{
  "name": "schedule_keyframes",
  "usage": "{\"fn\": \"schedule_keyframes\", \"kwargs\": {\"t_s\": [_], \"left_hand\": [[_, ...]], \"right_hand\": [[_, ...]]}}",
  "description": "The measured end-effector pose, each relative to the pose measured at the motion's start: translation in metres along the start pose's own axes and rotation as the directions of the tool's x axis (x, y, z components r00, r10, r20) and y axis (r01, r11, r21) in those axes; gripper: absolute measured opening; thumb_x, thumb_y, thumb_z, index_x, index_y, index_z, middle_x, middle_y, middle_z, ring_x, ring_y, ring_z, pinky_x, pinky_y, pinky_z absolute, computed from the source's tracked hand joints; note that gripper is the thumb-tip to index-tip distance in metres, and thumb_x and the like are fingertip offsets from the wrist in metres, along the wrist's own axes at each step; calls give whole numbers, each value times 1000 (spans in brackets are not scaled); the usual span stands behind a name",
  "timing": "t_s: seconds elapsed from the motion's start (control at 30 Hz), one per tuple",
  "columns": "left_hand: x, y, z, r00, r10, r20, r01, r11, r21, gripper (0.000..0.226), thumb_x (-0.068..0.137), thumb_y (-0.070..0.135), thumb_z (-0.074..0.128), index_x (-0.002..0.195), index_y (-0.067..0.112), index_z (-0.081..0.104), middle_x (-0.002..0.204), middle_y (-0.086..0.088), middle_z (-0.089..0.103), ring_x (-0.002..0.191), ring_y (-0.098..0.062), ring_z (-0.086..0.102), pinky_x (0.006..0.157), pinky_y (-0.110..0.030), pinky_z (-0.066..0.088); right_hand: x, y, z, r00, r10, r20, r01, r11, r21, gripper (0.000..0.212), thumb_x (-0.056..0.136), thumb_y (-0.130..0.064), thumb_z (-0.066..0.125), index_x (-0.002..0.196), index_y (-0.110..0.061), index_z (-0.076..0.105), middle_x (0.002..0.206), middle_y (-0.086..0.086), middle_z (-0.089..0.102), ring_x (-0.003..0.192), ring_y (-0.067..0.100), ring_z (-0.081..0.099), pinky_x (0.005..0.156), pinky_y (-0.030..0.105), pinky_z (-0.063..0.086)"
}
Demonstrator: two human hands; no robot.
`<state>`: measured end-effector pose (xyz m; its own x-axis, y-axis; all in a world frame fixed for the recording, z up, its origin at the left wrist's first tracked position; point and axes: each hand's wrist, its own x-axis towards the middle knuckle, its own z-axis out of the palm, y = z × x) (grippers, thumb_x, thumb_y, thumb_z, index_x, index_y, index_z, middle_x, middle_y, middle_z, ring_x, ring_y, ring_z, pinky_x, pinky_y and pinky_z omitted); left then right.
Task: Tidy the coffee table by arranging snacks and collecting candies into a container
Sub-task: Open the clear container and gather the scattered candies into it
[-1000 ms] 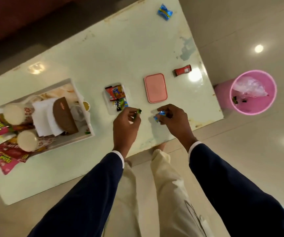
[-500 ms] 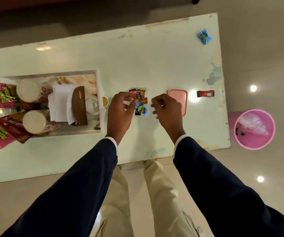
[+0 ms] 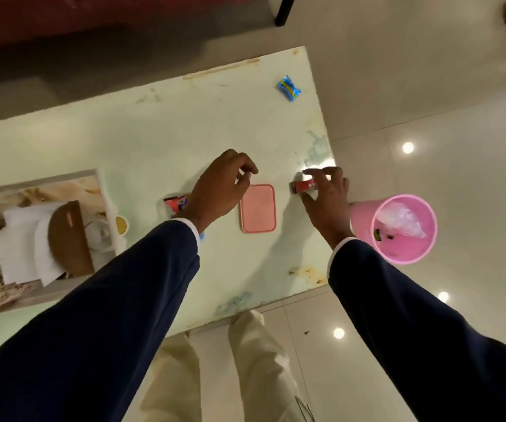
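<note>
A small clear container (image 3: 175,204) holding wrapped candies sits mid-table, mostly hidden under my left wrist. Its pink lid (image 3: 258,208) lies flat just to the right. My left hand (image 3: 218,187) hovers over the lid's far left corner with loosely curled fingers and nothing in it. A red wrapped candy (image 3: 303,186) lies near the table's right edge. My right hand (image 3: 326,193) has fingers and thumb curled around it. A blue wrapped candy (image 3: 288,88) lies alone at the far right corner.
The pale green coffee table (image 3: 154,141) carries a white tray (image 3: 103,190) at the left with napkins, cups and a brown item. A pink waste bin (image 3: 397,239) with a plastic bag stands on the tiled floor beside the table's right edge.
Both hands left the candy container. My right hand moved right to the red candy and closed around it. My left hand shifted right, above the pink lid.
</note>
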<state>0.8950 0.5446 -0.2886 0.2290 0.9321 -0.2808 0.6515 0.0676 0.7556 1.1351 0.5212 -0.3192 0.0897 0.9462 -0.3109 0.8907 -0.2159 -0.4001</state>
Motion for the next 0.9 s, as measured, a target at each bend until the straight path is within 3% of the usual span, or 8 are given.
{"fn": "schedule_keyframes", "kwargs": {"t_s": [0.13, 0.23, 0.3, 0.37, 0.5, 0.6, 0.77, 0.9], "left_hand": [[58, 14, 8, 996, 7, 89, -19, 990, 138, 22, 93, 10, 62, 114, 14, 64, 121, -8, 55, 100, -24, 65, 89, -38, 51], [99, 22, 13, 992, 42, 118, -80, 936, 343, 33, 91, 15, 66, 123, 18, 58, 132, -8, 50, 109, -29, 62, 92, -47, 50], [125, 28, 17, 993, 87, 81, -114, 892, 438, 38, 91, 17, 67, 127, 20, 55, 135, -7, 49, 108, -31, 62, 91, -48, 51], [149, 32, 22, 989, 146, 11, -134, 877, 462, 40, 91, 16, 66, 129, 21, 54, 138, -7, 49, 108, -32, 64, 90, -47, 53], [191, 34, 36, 987, 159, -16, -127, 840, 527, 51, 94, 14, 68, 141, 20, 52, 146, -7, 47, 121, -31, 58, 96, -46, 56], [204, 34, 45, 989, 144, 31, -135, 799, 586, 38, 94, 10, 65, 130, 14, 57, 134, -12, 51, 115, -34, 56, 93, -47, 56], [170, 32, 35, 992, 124, 28, -123, 874, 469, 21, 91, 23, 73, 100, 13, 56, 104, -8, 59, 88, -25, 62, 78, -37, 56], [96, 28, 12, 992, -21, -126, 32, 996, 86, 26, 84, 29, 80, 80, 15, 58, 75, 5, 63, 63, -6, 56, 62, -20, 45]], "right_hand": [[26, 16, -2, 986, -148, 75, 149, 989, -1, 23, 90, -27, 74, 103, -10, 67, 105, 11, 61, 97, 34, 55, 79, 44, 50], [41, 26, -3, 994, -13, 111, -15, 970, 243, 29, 89, -39, 73, 93, -13, 61, 86, -1, 63, 80, 18, 57, 69, 33, 49], [45, 33, -3, 977, 147, 155, -205, 849, 488, 28, 87, -38, 74, 90, -16, 57, 75, -8, 63, 66, 8, 56, 63, 26, 47], [44, 41, 0, 963, 194, 187, -269, 733, 625, 23, 86, -25, 77, 88, -19, 56, 73, -7, 65, 69, 13, 60, 66, 34, 50], [44, 46, 4, 968, 143, 208, -247, 707, 662, 23, 85, -24, 80, 94, -24, 58, 69, -6, 67, 64, 10, 60, 57, 19, 46], [48, 48, 7, 968, 137, 212, -246, 698, 672, 20, 86, -28, 79, 98, -25, 62, 70, -5, 68, 60, 6, 56, 52, 12, 40], [48, 45, 8, 963, 158, 219, -264, 717, 645, 20, 86, -32, 79, 88, -28, 60, 76, -5, 65, 63, 8, 54, 50, 7, 36], [39, 26, 2, 953, 215, 212, -301, 633, 713, 26, 82, -41, 79, 80, -27, 58, 72, -6, 62, 64, 11, 56, 58, 19, 42]]}}
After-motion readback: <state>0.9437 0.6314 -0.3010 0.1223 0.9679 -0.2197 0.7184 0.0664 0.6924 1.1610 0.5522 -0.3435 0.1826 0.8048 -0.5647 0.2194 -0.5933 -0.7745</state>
